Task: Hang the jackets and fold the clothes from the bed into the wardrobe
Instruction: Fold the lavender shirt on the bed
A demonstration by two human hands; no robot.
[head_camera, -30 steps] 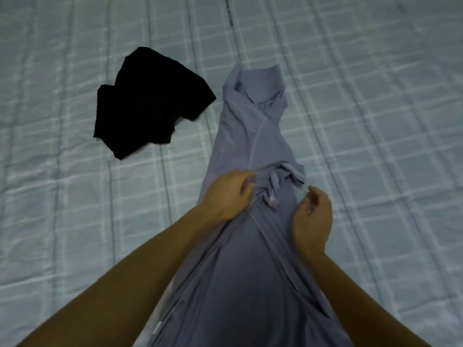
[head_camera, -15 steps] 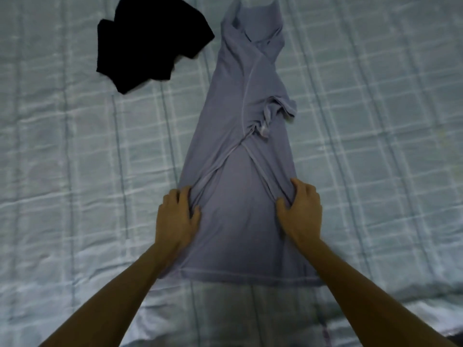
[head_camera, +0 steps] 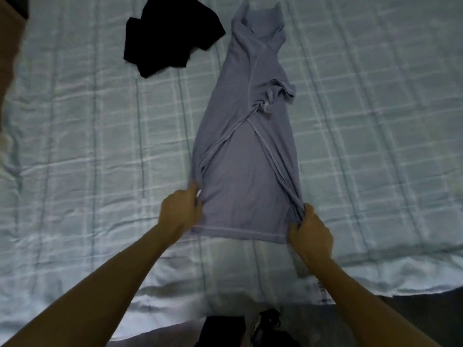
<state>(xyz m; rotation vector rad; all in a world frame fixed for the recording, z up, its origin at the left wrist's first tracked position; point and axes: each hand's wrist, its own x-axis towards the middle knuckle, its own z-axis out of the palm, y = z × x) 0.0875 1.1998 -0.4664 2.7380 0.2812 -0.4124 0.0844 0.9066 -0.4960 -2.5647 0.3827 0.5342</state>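
A grey-blue t-shirt [head_camera: 246, 156] lies lengthwise on the bed, its sides folded in to a narrow strip, collar at the far end and hem toward me. My left hand [head_camera: 181, 212] pinches the hem's left corner. My right hand [head_camera: 310, 235] grips the hem's right corner, with bunched fabric between thumb and fingers. A crumpled black garment [head_camera: 170, 37] lies on the bed, up and to the left of the shirt.
The bed [head_camera: 370, 126] has a pale blue checked quilt, and its near edge runs across the bottom of the view. Below that edge, dark items sit on the floor [head_camera: 250, 329]. A brownish surface shows at the far left edge [head_camera: 10, 46].
My hands went from the shirt's middle down to its hem; they lay flat on the fabric half a second ago and now grip both hem corners. The view has shifted back toward the bed's edge.
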